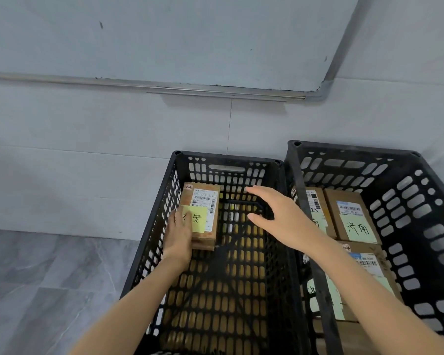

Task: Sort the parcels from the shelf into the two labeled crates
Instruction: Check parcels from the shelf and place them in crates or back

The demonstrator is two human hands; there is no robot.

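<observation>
Looking down from the head camera: two black perforated crates side by side on a grey tiled floor (49, 290), against a pale wall (87, 149).

Left crate (151, 226): one brown cardboard parcel (205, 201) lies flat in its far-left corner, close to the left wall. It carries a printed shipping label with barcodes, too small to read, and a yellow sticky note (194, 219) with handwritten characters, the first partly covered by the fingers. A small tag at the top-left corner reads "1-2". The rest of the crate floor shows only a yellowish surface through the mesh.

Left hand (178, 237): rests on the near-left part of the parcel, fingers laid over its edge and onto the note. Contact is clear, but whether they are closed around the box or merely lying on it I cannot tell; the underside is hidden.

Right hand (280, 216): above the middle of the left crate, fingers spread and loose, holding nothing, apart from the parcel.

Right crate (395, 201): holds several brown parcels. The far-right one (351, 213) has a pale green note with handwriting. The one to its left (315, 211) is partly hidden behind the crate wall. The near one (367, 272) is crossed by the right forearm. Exact count uncertain. The crate is cut off by the picture's right and lower edges.

A metal-framed board (164, 42) hangs on the wall above.
</observation>
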